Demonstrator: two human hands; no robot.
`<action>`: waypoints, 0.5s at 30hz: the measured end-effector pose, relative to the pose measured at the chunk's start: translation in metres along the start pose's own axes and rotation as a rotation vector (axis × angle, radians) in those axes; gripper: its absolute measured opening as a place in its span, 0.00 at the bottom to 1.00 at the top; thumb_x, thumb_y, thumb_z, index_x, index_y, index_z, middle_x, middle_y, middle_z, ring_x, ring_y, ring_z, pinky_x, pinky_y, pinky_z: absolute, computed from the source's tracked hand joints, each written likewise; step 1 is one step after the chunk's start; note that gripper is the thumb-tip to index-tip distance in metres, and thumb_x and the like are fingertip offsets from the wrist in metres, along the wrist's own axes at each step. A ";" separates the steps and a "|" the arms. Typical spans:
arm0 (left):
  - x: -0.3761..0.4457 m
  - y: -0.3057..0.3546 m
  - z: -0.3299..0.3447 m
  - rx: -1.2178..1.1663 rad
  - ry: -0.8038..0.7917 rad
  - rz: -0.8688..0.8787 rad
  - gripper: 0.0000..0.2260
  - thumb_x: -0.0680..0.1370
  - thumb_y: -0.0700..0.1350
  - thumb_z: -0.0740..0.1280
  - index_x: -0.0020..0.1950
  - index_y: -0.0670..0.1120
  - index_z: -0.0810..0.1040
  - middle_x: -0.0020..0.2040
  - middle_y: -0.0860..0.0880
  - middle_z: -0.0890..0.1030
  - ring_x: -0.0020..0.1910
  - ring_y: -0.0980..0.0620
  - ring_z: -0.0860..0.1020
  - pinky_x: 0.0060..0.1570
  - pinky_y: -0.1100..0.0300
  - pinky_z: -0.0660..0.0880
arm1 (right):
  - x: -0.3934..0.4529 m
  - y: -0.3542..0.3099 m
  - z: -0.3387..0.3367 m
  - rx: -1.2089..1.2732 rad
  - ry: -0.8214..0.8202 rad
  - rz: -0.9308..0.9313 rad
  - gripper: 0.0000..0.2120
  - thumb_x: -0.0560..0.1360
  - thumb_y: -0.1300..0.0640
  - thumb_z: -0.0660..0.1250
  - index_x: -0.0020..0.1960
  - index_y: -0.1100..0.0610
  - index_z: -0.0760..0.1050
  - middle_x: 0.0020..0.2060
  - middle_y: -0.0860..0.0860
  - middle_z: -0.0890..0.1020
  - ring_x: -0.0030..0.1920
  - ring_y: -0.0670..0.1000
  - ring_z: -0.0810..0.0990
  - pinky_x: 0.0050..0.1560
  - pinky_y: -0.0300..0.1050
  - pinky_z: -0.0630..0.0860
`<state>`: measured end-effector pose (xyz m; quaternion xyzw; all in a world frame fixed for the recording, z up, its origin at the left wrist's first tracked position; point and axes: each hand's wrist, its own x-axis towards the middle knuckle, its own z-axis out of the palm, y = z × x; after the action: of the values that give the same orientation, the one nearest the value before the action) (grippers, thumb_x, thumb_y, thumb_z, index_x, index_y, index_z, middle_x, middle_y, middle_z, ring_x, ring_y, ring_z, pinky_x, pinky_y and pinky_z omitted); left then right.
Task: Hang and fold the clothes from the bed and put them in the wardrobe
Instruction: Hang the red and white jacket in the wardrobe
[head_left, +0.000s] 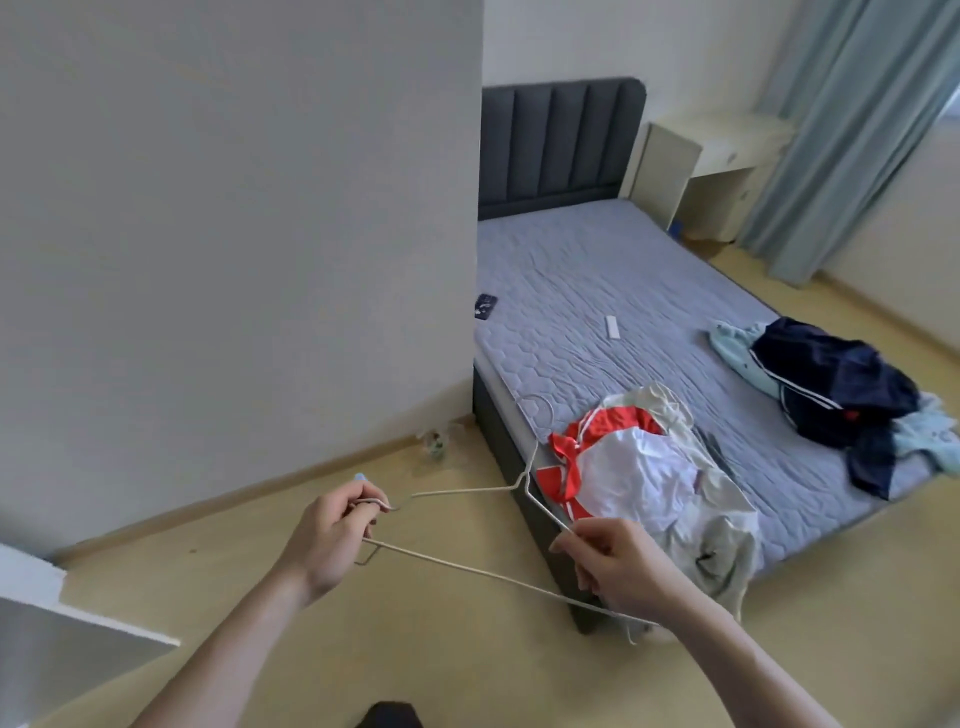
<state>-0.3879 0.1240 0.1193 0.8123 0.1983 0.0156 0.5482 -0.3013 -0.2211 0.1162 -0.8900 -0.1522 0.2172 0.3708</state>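
1. Left hand (332, 540): arm extended, fingers curled, pinching one end of the hanger (467, 564).
2. Right hand (621, 564): fingers pinching the hanger's other arm.
3. Clothes (649, 467) at the bed (597, 270) foot corner.

Landmark: bed (623, 291), grey quilted mattress, dark grey base. Padded dark headboard (558, 140) stands upright at its far end against a pale wall (701, 47). Large off-white panel (234, 208) rises just left of the bed, hiding its left edge. Cream desk (711, 161) stands right of the headboard. Pale blue-green curtain (852, 130) hangs right of the desk, reaching the floor. Light wooden floor (467, 665) surrounds the bed's foot and right side. Soft daylight enters beside the curtain.
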 end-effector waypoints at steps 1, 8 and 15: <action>0.013 0.002 0.014 0.016 -0.015 -0.005 0.10 0.79 0.39 0.67 0.42 0.52 0.82 0.34 0.52 0.78 0.34 0.55 0.74 0.36 0.60 0.70 | 0.003 0.010 -0.008 0.011 0.035 0.009 0.10 0.80 0.39 0.66 0.46 0.40 0.84 0.32 0.45 0.83 0.30 0.42 0.77 0.34 0.37 0.74; 0.119 0.010 0.107 0.018 -0.085 -0.109 0.16 0.79 0.34 0.64 0.60 0.53 0.76 0.56 0.50 0.80 0.44 0.51 0.78 0.35 0.54 0.77 | 0.019 0.081 -0.068 0.189 0.277 0.147 0.14 0.81 0.47 0.67 0.39 0.50 0.82 0.24 0.45 0.67 0.27 0.43 0.63 0.32 0.41 0.60; 0.247 0.002 0.254 0.224 -0.363 -0.237 0.11 0.78 0.32 0.64 0.56 0.43 0.79 0.55 0.43 0.81 0.44 0.49 0.76 0.37 0.58 0.77 | 0.078 0.170 -0.138 0.297 0.445 0.357 0.14 0.83 0.51 0.67 0.41 0.49 0.85 0.27 0.52 0.74 0.29 0.48 0.68 0.33 0.44 0.63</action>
<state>-0.0984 -0.0175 -0.0272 0.8286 0.1907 -0.2172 0.4794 -0.1461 -0.3851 0.0584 -0.8646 0.1246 0.0987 0.4767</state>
